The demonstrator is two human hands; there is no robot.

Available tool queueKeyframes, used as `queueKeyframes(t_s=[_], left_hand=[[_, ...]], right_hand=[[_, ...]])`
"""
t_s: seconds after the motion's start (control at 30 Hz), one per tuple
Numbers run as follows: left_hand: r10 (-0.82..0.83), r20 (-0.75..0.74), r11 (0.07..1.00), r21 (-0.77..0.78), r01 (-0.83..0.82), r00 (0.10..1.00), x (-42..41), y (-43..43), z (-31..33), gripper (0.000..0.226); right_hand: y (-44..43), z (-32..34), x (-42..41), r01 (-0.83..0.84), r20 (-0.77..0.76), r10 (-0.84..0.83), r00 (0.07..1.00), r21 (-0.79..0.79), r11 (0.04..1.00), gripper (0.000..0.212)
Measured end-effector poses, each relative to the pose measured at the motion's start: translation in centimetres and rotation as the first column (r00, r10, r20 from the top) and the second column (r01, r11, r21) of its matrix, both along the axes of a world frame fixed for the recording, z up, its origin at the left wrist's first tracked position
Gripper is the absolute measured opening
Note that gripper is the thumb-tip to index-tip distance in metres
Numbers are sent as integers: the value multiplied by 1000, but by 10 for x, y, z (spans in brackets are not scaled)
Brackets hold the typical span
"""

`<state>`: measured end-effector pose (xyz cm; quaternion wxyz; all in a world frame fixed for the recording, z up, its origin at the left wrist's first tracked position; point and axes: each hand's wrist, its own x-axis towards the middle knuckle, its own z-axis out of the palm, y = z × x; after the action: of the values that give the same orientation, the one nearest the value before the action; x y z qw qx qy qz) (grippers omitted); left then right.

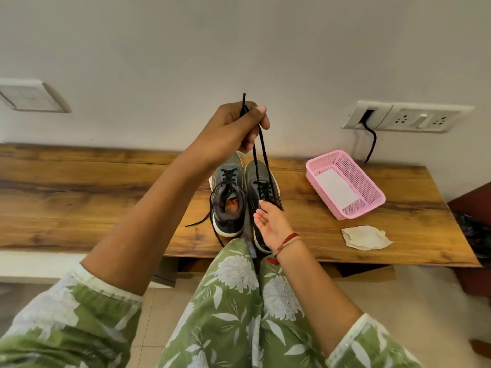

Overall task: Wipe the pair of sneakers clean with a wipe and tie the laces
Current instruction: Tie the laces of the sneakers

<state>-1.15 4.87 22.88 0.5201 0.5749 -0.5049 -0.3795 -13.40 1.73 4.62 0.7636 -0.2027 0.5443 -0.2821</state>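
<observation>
Holding both lace ends point(265, 155) up at frame centre, left hand point(236, 131) pinches them; right hand point(271, 224) lies open, empty, by their sneaker point(252, 176) mid-frame on the surface point(106, 195). Best: keep tension even, cross ends low nr the eyelets.

Pink basket point(368, 181) — black laces point(261, 152).

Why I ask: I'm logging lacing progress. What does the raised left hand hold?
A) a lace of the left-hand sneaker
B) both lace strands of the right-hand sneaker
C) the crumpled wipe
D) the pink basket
B: the left hand pinches two black lace strands that run down to the right-hand sneaker, while the wipe lies on the bench near the pink basket.
</observation>
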Motion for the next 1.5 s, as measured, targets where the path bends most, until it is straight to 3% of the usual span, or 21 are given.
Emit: queueKeyframes(t_s=[0.1, 0.17, 0.23, 0.33, 0.43, 0.47, 0.53, 0.6, 0.7, 0.9, 0.97, 1.03, 1.3, 1.5], left_hand=[[-47, 23, 999, -18, 48, 999, -3, 2, 9, 34], [-81, 62, 997, -10, 81, 995, -5, 2, 15, 36], [-117, 90, 993, -2, 118, 989, -9, 1, 20, 38], [-172, 143, 985, 10, 173, 975, -16, -2, 24, 38], [-250, 204, 968, 49, 246, 946, -22, -7, 28, 38], [-278, 230, 961, 69, 269, 933, -23, -9, 30, 37], [-324, 303, 946, 107, 306, 896, -24, -13, 34, 37], [-360, 391, 933, 129, 336, 847, -25, -17, 37, 36], [-379, 482, 924, 150, 352, 790, -24, -21, 40, 36], [-376, 538, 924, 153, 351, 755, -20, -22, 40, 36], [-377, 535, 923, 151, 354, 756, -20, -22, 39, 36], [-380, 526, 923, 156, 352, 761, -20, -23, 38, 36], [-325, 554, 945, 157, 287, 766, -10, -26, 42, 32], [-267, 563, 964, 170, 207, 782, -8, -31, 47, 28]], right_hand=[[-4, 8, -6, -41, -278, -83, 957, -413, 910, 18], [-18, 13, -16, -310, -530, -62, 846, -582, 752, 37], [-38, 14, -25, -646, -742, 125, 658, -471, 601, 59], [-61, 7, -26, -906, -820, 430, 378, -232, 353, 73], [-79, 2, -18, -986, -905, 393, 163, -135, 100, 67], [-85, 3, -15, -993, -943, 309, 121, -115, 36, 64], [-95, 10, -11, -989, -962, 234, 138, -148, -25, 55], [-102, 20, -6, -976, -924, 347, 161, -202, -85, 38], [-106, 28, 4, -965, -881, 471, 36, -152, -211, 21], [-104, 36, 14, -951, -854, 510, -99, -71, -302, 14], [-101, 36, 15, -945, -832, 522, -187, 6, -328, 12], [-98, 33, 16, -947, -795, 552, -250, 84, -309, 15], [-99, 65, 11, -976, -867, 494, -64, -49, -212, 21], [-98, 141, 1, -977, -884, 467, -10, -92, -194, 24]])
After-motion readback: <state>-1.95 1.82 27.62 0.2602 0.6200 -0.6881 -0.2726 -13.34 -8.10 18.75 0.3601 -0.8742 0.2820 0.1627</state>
